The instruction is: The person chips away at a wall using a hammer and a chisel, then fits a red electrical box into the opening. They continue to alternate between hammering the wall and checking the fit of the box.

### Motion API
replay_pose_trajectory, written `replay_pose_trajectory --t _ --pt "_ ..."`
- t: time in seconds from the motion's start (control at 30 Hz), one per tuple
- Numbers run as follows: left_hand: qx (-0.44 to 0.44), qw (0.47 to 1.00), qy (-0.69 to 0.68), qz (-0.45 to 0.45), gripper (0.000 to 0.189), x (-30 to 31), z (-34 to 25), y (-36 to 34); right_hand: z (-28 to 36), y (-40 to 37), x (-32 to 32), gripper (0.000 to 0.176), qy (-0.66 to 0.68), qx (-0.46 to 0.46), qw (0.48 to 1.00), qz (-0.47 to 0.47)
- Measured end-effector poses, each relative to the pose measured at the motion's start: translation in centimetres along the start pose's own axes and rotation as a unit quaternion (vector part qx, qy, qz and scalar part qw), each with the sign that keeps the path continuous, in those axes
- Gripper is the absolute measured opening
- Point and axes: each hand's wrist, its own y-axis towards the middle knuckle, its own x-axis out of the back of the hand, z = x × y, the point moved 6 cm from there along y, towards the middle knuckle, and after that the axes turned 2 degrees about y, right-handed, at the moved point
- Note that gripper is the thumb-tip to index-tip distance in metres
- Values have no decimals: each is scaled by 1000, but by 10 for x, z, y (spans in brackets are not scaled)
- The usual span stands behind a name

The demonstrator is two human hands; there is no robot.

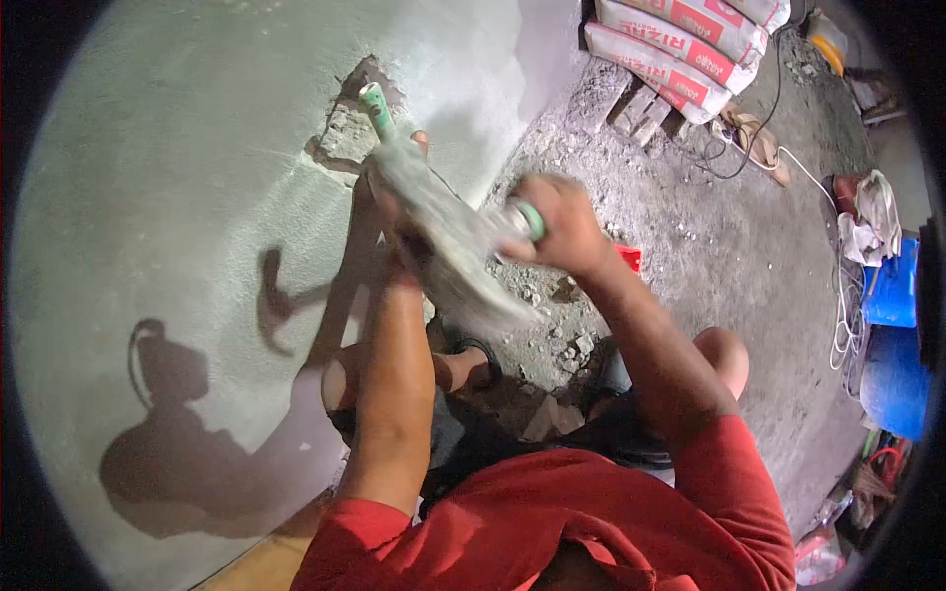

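Observation:
My right hand [562,222] is wrapped round the handle of a hammer, a green band showing by its fist. The hammer's grey head [458,236] is smeared by motion and crosses in front of my left hand [386,202]. That hand is closed beside a broken-out hole [347,136] in the grey plastered wall [227,148]; what it grips is mostly hidden, and I cannot tell its kind. A green, round-ended piece [375,110] juts out at the hole, just above my left fingers. The hammer's shadow falls on the wall to the left.
Rubble [576,350] lies on the floor between my feet and along the wall's foot. Stacked cement bags [680,49] rest on wooden pallet pieces [641,113] at the back. Cables [838,295], a cloth [875,217] and blue containers [895,374] are on the right.

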Motion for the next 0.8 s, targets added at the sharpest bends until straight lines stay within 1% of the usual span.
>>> replay_pose_trajectory --t 0.03,0.07,0.1,0.13,0.17,0.2,0.23,0.27,0.3,0.33,0.37,0.4,0.43,0.47,0.5,0.53,0.57,0.6,0.63,0.67,0.7,0.73,0.8 --pt "-38 997 58 14 29 -14 19 18 -16 23 -12 42 -48 -102 993 28" --pt "-75 990 116 31 28 -34 52 33 -27 33 -20 41 -95 -206 972 57" --pt "170 963 -207 39 43 -49 103 28 -22 31 -20 41 -98 -206 972 54" --pt "162 963 -213 40 43 -46 82 25 -17 31 -19 43 -82 -206 974 46" --pt "-13 987 -162 -18 46 -30 46 17 -10 30 -21 45 -61 -204 976 44" --pt "-181 976 -100 -71 50 -10 11 2 1 22 -20 45 -58 -205 976 48" --pt "-182 976 -99 -72 50 2 -2 8 15 18 -9 47 0 -156 988 0" --pt "-28 993 -113 28 54 4 1 20 25 14 1 49 59 -106 991 -48" --pt "128 976 -124 126 58 3 8 22 30 10 4 52 75 -56 995 -40" --pt "276 927 -132 219 62 -2 17 16 19 14 -3 52 76 -52 995 -41" --pt "153 984 88 20 64 -11 27 10 -4 15 -17 52 38 -88 995 -34" --pt "-80 988 -134 -10 50 -46 83 18 -21 18 -24 51 0 -125 992 -24" --pt "9 1000 -4 9 48 -33 54 17 -34 40 -26 52 -49 -277 959 44" --pt "95 987 128 31 47 -16 22 15 -46 44 -27 52 -68 -261 962 34" --pt "88 988 124 28 47 -22 28 22 -39 41 -20 52 -21 -258 966 4" --pt "19 994 106 -15 44 -29 41 33 -29 36 -15 51 29 -250 968 -21" --pt "-40 993 96 -49 42 -29 52 31 -26 25 -14 45 62 -266 962 -25" --pt "-36 993 101 -44 42 -21 43 25 -23 14 -14 45 67 -272 960 -21" --pt "62 997 32 -36 44 -9 30 19 -15 8 -7 41 91 -206 972 -61" --pt "158 986 -36 -25 45 -6 27 11 -5 0 0 38 114 -141 978 -103" --pt "129 989 2 -68 45 -1 19 12 2 -4 4 34 128 -106 978 -125" --pt "125 990 4 -64 45 1 15 15 1 -11 2 34 127 -109 977 -130" --pt "96 995 12 -21 47 7 7 21 -11 -25 -5 37 121 -228 953 -156"
